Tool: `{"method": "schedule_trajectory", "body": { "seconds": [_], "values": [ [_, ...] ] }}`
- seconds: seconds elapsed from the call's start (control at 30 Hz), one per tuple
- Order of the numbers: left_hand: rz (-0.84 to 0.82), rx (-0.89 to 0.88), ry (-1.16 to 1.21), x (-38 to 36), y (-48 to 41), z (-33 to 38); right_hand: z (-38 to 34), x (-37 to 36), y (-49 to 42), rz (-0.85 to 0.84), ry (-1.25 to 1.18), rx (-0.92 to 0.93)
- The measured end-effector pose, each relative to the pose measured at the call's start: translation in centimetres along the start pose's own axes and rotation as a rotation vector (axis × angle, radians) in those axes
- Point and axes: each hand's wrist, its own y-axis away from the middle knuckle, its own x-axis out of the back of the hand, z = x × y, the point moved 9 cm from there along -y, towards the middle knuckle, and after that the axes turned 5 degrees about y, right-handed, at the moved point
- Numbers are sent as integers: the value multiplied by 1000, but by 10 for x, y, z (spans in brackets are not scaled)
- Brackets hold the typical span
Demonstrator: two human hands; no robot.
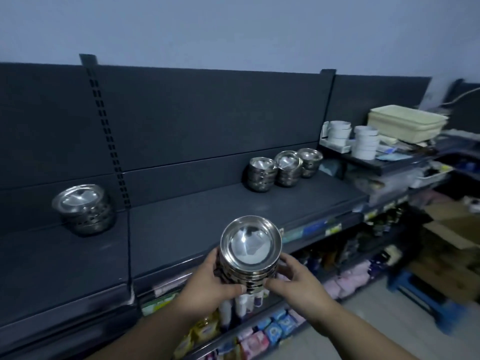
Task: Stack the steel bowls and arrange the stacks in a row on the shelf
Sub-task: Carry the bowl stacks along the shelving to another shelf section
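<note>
A stack of steel bowls [250,252] is held in front of the dark shelf [197,216], just over its front edge. My left hand [207,284] grips the stack's left side and my right hand [298,284] grips its right side, thumbs on the near wall. Three stacks of steel bowls stand in a row at the back right of the shelf: one [261,174], a second [288,167], a third [309,161]. Another stack [84,207] stands alone on the shelf section to the left.
A slotted upright post [109,131] divides the shelf sections. To the right stand white cups [365,141] and cream plastic trays [405,122] on a raised rack. Lower shelves hold packaged goods [259,331]. Cardboard boxes [452,242] and a blue stool [428,294] sit on the floor.
</note>
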Motion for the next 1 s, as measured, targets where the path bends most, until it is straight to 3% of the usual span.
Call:
{"method": "schedule_trajectory", "body": {
  "seconds": [0.27,0.53,1.0],
  "values": [
    [-153,-16,-41,-90,-72,3,24,96,-11,153,-91,-6],
    [-224,9,31,-128,-194,8,22,168,-97,256,-125,-21],
    [-246,26,-3,-171,-367,17,25,265,-251,191,-250,-98]
  ]
}}
